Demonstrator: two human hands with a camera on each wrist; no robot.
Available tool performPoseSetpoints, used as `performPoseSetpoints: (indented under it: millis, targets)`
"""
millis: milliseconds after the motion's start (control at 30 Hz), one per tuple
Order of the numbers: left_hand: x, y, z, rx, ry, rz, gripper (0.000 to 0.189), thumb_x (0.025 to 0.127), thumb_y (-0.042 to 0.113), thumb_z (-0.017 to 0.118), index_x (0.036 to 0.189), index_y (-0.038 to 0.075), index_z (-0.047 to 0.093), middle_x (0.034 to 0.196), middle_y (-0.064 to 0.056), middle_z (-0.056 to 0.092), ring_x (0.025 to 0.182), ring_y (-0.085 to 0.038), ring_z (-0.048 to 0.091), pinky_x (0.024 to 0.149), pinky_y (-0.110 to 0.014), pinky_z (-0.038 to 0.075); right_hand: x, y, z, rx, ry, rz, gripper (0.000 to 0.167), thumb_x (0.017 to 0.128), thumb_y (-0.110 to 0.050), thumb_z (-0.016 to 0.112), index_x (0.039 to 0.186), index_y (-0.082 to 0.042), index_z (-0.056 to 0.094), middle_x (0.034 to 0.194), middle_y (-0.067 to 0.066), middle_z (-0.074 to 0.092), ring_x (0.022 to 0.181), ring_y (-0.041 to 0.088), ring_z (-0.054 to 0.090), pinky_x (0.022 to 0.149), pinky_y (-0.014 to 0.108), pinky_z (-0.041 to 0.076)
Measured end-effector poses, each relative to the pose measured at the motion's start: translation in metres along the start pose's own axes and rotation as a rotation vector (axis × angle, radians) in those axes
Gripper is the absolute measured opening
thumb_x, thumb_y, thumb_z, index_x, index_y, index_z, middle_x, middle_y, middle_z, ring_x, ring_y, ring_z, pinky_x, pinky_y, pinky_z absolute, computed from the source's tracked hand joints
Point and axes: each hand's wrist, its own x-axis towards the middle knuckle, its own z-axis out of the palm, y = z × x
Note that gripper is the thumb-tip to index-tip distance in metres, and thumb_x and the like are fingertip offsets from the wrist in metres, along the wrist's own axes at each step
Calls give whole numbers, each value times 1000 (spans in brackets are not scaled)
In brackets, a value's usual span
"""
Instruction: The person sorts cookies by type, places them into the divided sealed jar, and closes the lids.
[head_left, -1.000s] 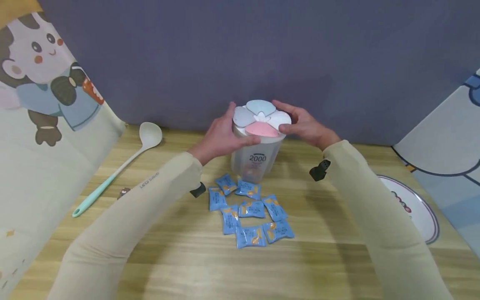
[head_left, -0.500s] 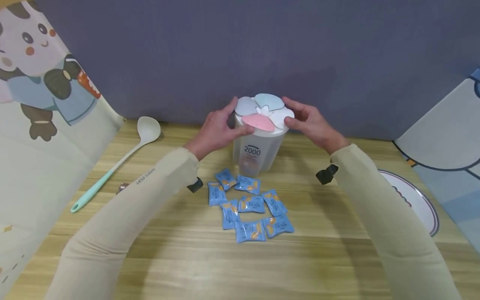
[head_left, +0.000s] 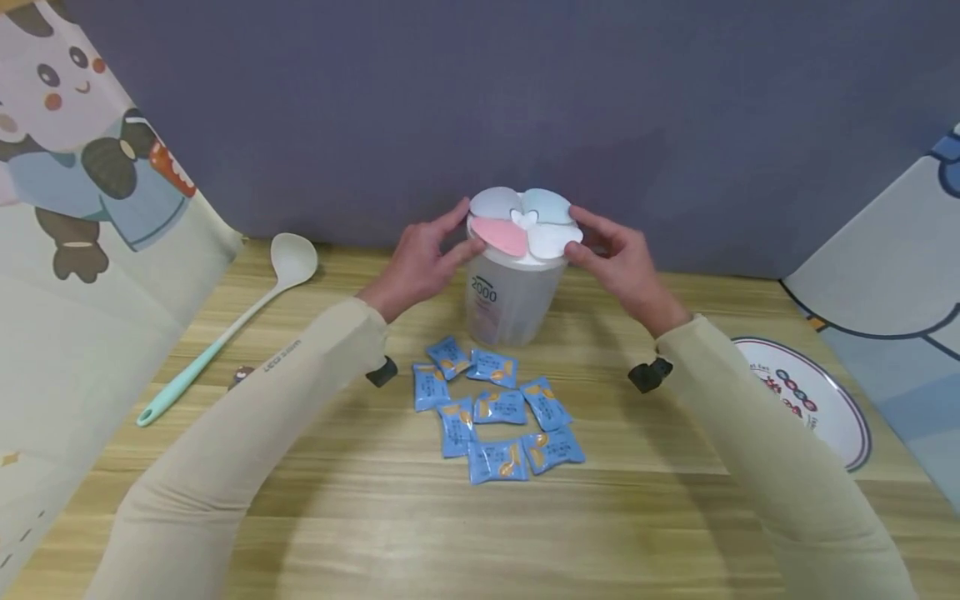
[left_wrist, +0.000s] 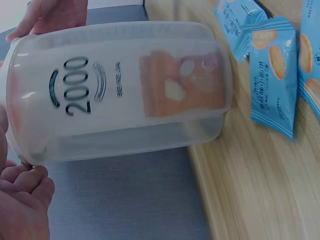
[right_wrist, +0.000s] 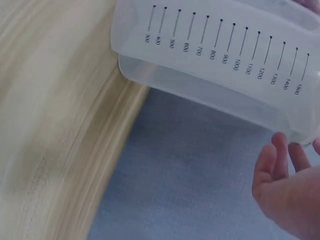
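A translucent storage canister (head_left: 517, 304) marked 2000 stands upright on the wooden table near the back wall. On top is a flower-shaped lid (head_left: 500, 236) with pink, white, grey and pale blue petals. My left hand (head_left: 420, 262) grips the lid's rim from the left, thumb at the front and fingers behind. From the right side my right hand (head_left: 618, 262) holds the same rim between thumb and fingers. Through the wall, an orange packet (left_wrist: 182, 85) shows inside at the bottom. Right-side measuring lines appear on the canister wall (right_wrist: 215, 40).
Several blue snack packets (head_left: 501, 408) lie in front of the canister. A ladle (head_left: 292, 260) with a mint handle rests at the left. A white oval plate (head_left: 828, 425) is at the right, partly behind the right sleeve. A dark wall (head_left: 337, 117) rises behind.
The canister has turned clockwise seen from above, lid and body together: the pink petal and the 2000 mark moved left. Both hands stayed at the rim.
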Motion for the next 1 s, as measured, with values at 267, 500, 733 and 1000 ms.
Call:
performPoseSetpoints:
  millis: [267, 500, 733, 1000]
  targets:
    - [-3, -5, -2, 5, 47, 31, 55, 99, 31, 50, 144, 4, 35, 140, -9, 42, 127, -21, 42, 104, -30, 33, -7, 1, 10, -30, 111, -112, 44, 84, -5, 71, 127, -4, 60, 116, 8, 61, 90, 17, 60, 71, 22, 51]
    - [-6, -7, -3, 4, 98, 38, 48, 101, 28, 45, 141, 2, 40, 139, -8, 44, 123, -19, 47, 101, -29, 37, -10, 1, 17, -67, 177, -218, 39, 80, 1, 74, 118, 1, 64, 103, 12, 61, 78, 16, 57, 60, 21, 48]
    - [-10, 8, -4, -83, 9, -84, 73, 96, 47, 49, 149, 5, 23, 152, -3, 25, 135, -15, 29, 108, -30, 27, 7, 1, -3, 85, -11, -157, 74, 77, -22, 79, 138, 0, 45, 135, 23, 43, 102, 26, 52, 79, 27, 48]
    - [-5, 21, 4, -6, -52, -158, 110, 78, 61, 66, 152, 10, 2, 156, -5, 10, 140, -19, 15, 111, -37, 19, 29, -4, -15, 121, -325, 81, 84, 81, -17, 76, 149, -7, 27, 147, 11, 35, 128, 26, 38, 92, 29, 45]
